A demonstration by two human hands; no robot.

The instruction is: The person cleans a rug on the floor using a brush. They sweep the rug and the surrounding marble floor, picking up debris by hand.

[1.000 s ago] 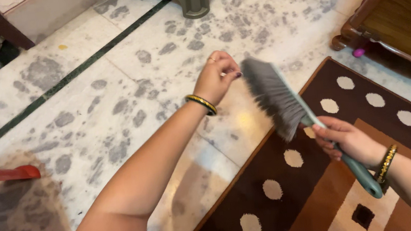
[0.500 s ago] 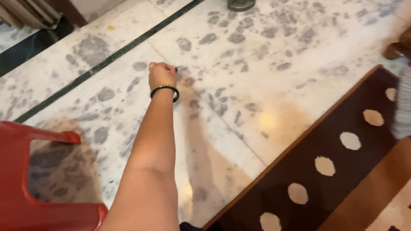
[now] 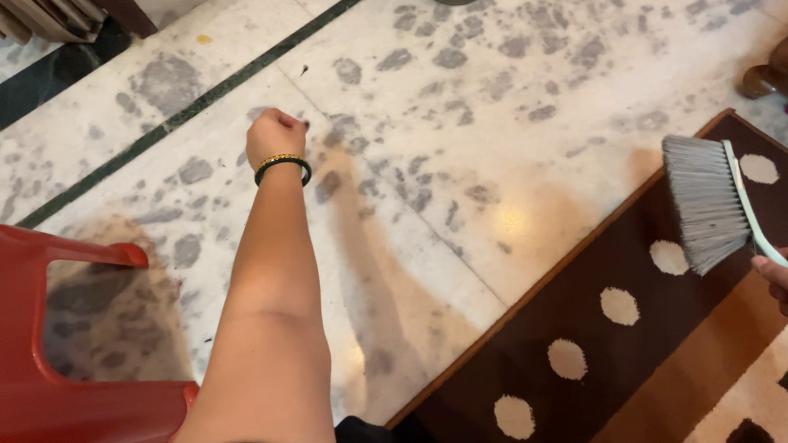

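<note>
Home: marble floor (image 3: 499, 115), patterned rug (image 3: 658, 360), red plastic stool (image 3: 15, 383).

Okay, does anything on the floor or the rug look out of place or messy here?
Mostly tidy. Small dark specks lie on the marble floor past the closed left hand, and a yellowish bit sits near the dark stripe. The rug lies flat.

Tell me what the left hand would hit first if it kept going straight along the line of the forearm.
Likely nothing solid soon: the left hand, closed in a loose fist, points over bare marble floor toward the dark green inlay strip. Beyond that lies more floor, though depth is hard to judge.
</note>
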